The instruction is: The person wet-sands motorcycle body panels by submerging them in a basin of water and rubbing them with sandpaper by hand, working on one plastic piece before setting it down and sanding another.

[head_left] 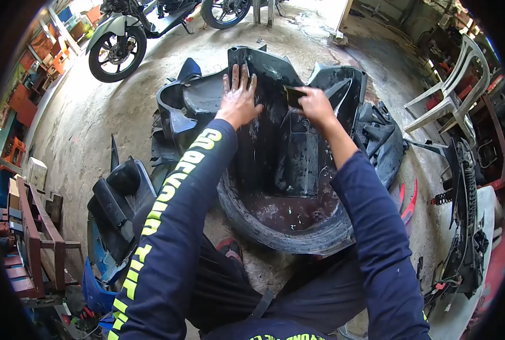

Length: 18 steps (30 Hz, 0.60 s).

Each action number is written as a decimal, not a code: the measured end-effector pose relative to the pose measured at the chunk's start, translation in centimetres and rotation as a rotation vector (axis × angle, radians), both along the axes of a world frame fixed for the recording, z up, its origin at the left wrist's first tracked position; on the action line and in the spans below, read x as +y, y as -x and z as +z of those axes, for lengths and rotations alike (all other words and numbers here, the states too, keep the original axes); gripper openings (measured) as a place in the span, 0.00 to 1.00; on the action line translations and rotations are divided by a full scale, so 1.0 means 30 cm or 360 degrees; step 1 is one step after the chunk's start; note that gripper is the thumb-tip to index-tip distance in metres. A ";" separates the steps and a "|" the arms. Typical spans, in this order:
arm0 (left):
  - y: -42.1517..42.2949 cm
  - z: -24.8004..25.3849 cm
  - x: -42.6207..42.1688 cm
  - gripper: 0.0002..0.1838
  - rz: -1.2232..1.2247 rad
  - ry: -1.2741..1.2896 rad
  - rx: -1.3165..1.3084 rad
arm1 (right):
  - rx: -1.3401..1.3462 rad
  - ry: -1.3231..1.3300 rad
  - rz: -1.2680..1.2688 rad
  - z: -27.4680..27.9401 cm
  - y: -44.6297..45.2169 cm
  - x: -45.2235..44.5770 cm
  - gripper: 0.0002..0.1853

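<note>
A wet black plastic motorcycle fairing panel [269, 122] leans upright in a round black tub [246, 218] that holds dark reddish-brown water. Fingers spread, my left hand [239, 102] lies flat against the upper left of the panel and looks wet. Higher on the right side, my right hand [316, 106] grips a thin dark olive scouring pad [292, 97] against the panel's surface. The pad's exact material is hard to make out. Other grey and black fairing pieces [201, 93] rest around the far rim, on both sides of the panel.
More black panels [122, 192] lie on the floor at left, near a wooden bench [37, 243]. A motorcycle [118, 51] stands at the far left. To the right are a white plastic chair [459, 85] and a frame part with a spring [467, 175].
</note>
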<state>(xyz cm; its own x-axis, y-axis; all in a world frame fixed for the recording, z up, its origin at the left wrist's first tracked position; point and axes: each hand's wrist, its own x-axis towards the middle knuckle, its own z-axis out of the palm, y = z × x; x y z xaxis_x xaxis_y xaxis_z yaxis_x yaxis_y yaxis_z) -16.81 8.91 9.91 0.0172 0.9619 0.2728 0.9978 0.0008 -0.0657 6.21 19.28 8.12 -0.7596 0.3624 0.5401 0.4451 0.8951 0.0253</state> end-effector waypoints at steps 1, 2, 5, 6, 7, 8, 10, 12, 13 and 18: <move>-0.025 -0.014 -0.013 0.50 -0.0010 0.0058 0.0018 | 0.0044 0.0065 0.0026 -0.041 -0.036 -0.008 0.14; -0.061 -0.043 -0.034 0.50 -0.0018 0.0108 0.0039 | 0.0760 0.1230 -0.0283 -0.122 -0.049 -0.033 0.16; -0.170 -0.193 -0.146 0.49 -0.0181 0.0198 0.0115 | 0.0719 0.1605 -0.0954 -0.086 -0.212 -0.203 0.15; -0.197 -0.303 -0.180 0.48 -0.0285 0.0082 0.0132 | 0.0401 0.1493 -0.1094 -0.072 -0.268 -0.237 0.19; -0.227 -0.392 -0.221 0.48 -0.0367 -0.0045 0.0281 | 0.0533 0.1392 -0.1250 -0.265 -0.348 -0.200 0.22; -0.259 -0.392 -0.275 0.47 -0.0458 0.0164 0.0124 | 0.0451 0.1525 -0.1418 -0.319 -0.402 -0.223 0.22; -0.295 -0.364 -0.338 0.45 -0.0447 0.0464 -0.0098 | 0.0150 0.2067 -0.1814 -0.290 -0.439 -0.316 0.18; -0.301 -0.345 -0.320 0.45 -0.0438 0.0674 -0.0321 | 0.0505 0.2276 -0.1762 -0.576 -0.540 -0.320 0.17; -0.308 -0.288 -0.317 0.45 -0.0446 0.0662 -0.0309 | -0.0122 0.1975 -0.1713 -0.668 -0.578 -0.300 0.17; -0.384 -0.211 -0.325 0.48 -0.0417 0.0259 -0.0827 | 0.0990 0.2720 -0.1616 -0.403 -0.441 -0.370 0.13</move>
